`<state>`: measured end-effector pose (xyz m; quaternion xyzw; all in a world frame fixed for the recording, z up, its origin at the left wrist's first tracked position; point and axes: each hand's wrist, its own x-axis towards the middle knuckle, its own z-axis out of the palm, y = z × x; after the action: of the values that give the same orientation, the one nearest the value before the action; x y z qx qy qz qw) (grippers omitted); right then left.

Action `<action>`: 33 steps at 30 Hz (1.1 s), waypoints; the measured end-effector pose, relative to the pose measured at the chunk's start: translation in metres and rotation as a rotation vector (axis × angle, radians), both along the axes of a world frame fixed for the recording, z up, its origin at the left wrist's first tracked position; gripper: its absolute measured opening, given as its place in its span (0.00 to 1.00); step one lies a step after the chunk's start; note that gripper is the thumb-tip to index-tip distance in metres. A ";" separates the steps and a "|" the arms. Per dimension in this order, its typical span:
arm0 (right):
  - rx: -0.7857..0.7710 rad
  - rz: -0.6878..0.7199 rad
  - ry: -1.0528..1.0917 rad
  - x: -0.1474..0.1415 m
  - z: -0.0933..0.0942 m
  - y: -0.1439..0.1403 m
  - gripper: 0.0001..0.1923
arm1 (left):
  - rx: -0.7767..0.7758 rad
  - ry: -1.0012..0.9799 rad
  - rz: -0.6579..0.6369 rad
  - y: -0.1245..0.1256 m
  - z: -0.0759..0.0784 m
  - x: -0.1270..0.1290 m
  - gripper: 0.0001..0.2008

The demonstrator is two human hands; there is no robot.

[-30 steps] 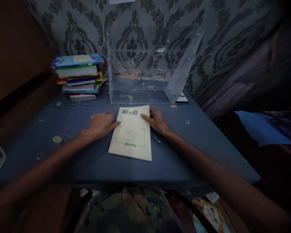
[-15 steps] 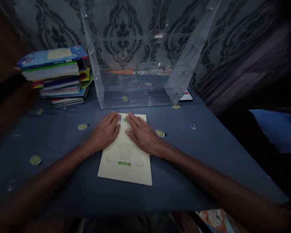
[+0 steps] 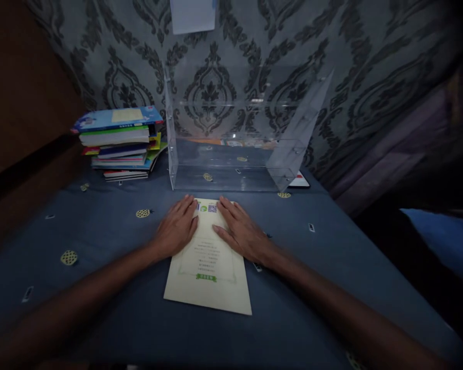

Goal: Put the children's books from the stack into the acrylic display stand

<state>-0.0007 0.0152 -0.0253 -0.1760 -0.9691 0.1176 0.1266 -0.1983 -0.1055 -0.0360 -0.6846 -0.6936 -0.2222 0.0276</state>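
the thin cream paperback booklet [image 3: 208, 264] lies flat at centre frame on the blue patterned tablecloth [image 3: 100, 231]. left hand [image 3: 176, 228] and right hand [image 3: 242, 235] rest open, palms down on its upper half, gripping nothing. it looks light, floppy and best lifted by an edge. half a second ago the clear acrylic rack [image 3: 231, 139] loomed closer.

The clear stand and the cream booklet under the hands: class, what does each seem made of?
Clear stand: probably acrylic, glossy; the wallpaper shows through it. Cream booklet: paper or thin card, matt, with a printed cover, lying flat under the left hand and right hand.
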 end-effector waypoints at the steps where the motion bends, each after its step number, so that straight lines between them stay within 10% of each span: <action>1: 0.001 0.011 -0.003 0.000 0.000 0.001 0.36 | 0.006 0.006 0.005 0.000 0.000 0.000 0.24; 19: -0.223 0.261 -0.034 0.095 0.028 -0.110 0.39 | 0.036 -0.158 0.014 -0.002 0.010 0.003 0.21; 25: -0.376 -0.130 0.354 0.086 0.030 -0.037 0.21 | 0.090 -0.200 0.067 0.003 0.021 -0.019 0.13; 30: -0.116 -0.659 0.607 0.072 0.011 0.070 0.28 | 0.128 -0.248 0.378 0.023 0.032 -0.050 0.20; 33: 0.111 -0.677 0.531 0.064 -0.007 0.110 0.30 | 0.049 -0.221 0.409 0.032 0.038 -0.057 0.23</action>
<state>0.0632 0.1255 -0.0320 -0.4404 -0.7954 0.0584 0.4122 -0.2548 -0.0737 0.0023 -0.5004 -0.8112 -0.3022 0.0128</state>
